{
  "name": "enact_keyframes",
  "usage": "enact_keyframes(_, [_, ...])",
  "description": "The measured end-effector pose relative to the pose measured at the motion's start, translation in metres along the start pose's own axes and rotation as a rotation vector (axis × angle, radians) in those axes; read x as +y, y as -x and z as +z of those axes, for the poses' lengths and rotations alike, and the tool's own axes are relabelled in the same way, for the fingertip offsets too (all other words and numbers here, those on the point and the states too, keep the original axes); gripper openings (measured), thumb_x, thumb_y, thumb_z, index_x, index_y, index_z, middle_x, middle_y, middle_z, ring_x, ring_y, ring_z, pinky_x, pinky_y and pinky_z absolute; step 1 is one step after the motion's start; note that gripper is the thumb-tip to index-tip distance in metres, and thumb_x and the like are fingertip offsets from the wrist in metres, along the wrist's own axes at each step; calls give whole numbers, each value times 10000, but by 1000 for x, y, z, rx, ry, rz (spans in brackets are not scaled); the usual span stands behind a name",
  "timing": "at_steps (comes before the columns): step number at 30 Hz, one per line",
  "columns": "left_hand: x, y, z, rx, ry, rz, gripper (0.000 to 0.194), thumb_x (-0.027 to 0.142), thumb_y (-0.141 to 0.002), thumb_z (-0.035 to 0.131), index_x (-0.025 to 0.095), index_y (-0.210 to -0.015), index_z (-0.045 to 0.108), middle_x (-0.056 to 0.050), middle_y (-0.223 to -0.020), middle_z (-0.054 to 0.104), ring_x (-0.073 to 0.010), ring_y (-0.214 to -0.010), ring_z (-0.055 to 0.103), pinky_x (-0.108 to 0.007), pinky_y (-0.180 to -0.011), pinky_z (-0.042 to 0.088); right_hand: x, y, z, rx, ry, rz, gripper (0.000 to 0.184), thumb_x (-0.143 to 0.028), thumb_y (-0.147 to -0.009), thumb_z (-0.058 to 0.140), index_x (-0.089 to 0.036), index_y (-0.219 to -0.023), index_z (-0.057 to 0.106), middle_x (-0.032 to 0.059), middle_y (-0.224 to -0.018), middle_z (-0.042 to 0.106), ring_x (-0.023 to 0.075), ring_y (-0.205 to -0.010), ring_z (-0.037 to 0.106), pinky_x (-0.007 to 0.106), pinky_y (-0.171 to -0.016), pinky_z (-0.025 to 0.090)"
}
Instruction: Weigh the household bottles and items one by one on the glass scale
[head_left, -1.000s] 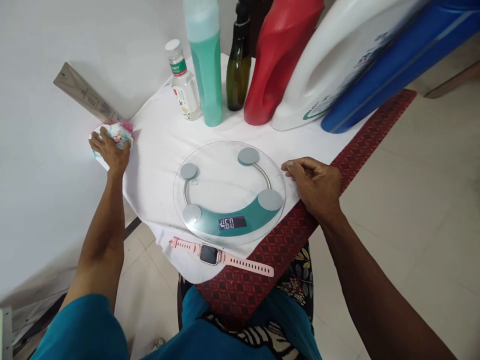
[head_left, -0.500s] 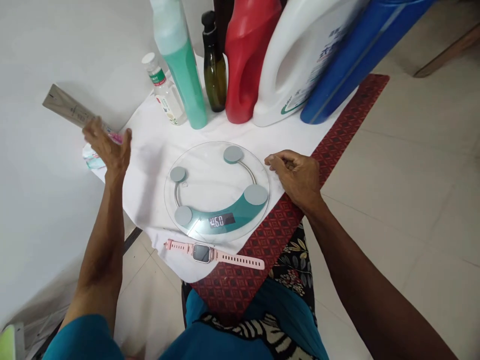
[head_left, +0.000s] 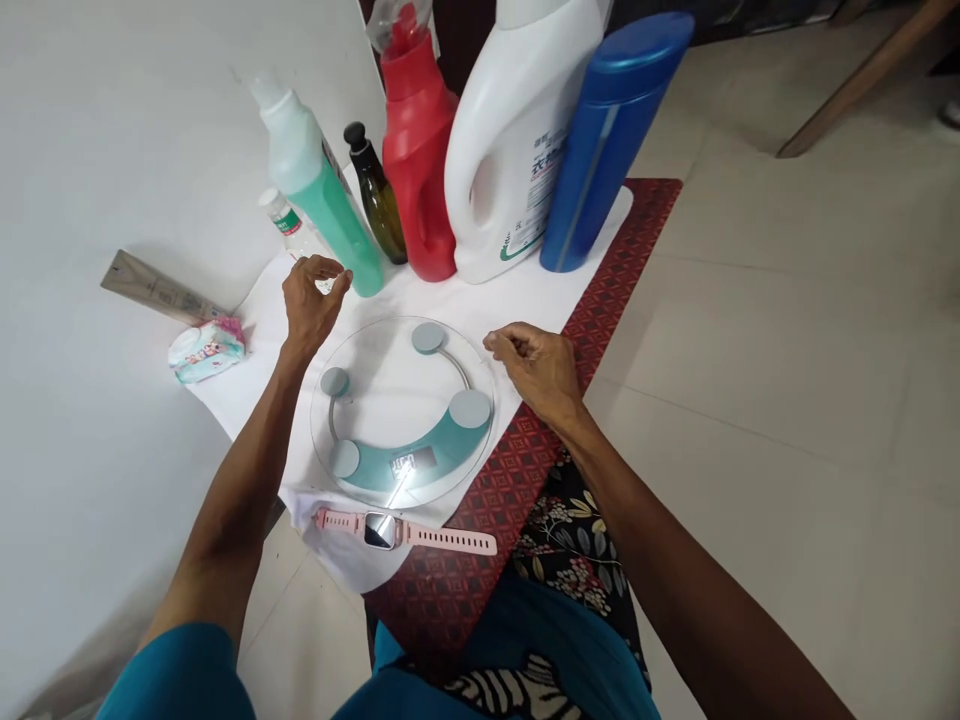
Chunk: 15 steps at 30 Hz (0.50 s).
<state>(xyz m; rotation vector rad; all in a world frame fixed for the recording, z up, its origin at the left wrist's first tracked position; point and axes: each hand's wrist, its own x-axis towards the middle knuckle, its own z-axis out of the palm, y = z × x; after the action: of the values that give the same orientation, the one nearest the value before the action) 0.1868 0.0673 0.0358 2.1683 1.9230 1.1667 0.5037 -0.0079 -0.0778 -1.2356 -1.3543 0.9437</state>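
A round glass bathroom scale lies on the white cloth, with grey pads, a teal band and a lit display that is hard to read through glare. My left hand is raised beyond the scale's far left edge, thumb and fingers curved apart with nothing between them. Just past its fingertips stands a bottle of green liquid. At the scale's right edge, my right hand has its fingers curled in and nothing visible in them. A pink-strapped smartwatch lies stretched out in front of the scale.
Along the back stand a small clear bottle, a dark pump bottle, a red jug, a white detergent jug and a blue bottle. A tissue pack and a tan tube sit by the wall at left.
My left hand has moved right, from beside the tan tube and tissue pack to near the green bottle. My right hand stays by the scale's right edge. The camera view has shifted.
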Motion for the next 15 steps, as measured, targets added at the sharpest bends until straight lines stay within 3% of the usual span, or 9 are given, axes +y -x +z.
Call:
enact_keyframes(6, [26, -4, 13, -46, 4, 50, 202, 380, -922, 844, 236, -1002, 727, -92, -1076, 771, -270, -1033, 746, -431, -1018, 598, -3, -1, -2, -11, -20, -15, 272, -425, -942, 656, -241, -749, 713, 31, -751, 752, 204, -714, 674, 331, -678, 481])
enact_keyframes(11, [32, -29, 52, 70, 99, -97, 547, 472, -857, 956, 230, -1247, 658, -177, -1394, 693, -314, -1268, 705, -446, -1041, 594, -9, 0, -4, -27, -37, -23, 283, -430, -937, 631, -245, -730, 687, 24, -744, 714, 191, -696, 616, 334, -681, 463])
enact_keyframes(15, [29, -55, 83, 55, 268, -178, 455, 585, -978, 850, 229, -1173, 645, -161, -1296, 713, -313, -1265, 722, -474, -1081, 586, -12, 1, -5, -25, -39, -24, 308, -445, -946, 630, -249, -708, 650, 8, -689, 638, 182, -672, 552, 327, -657, 427])
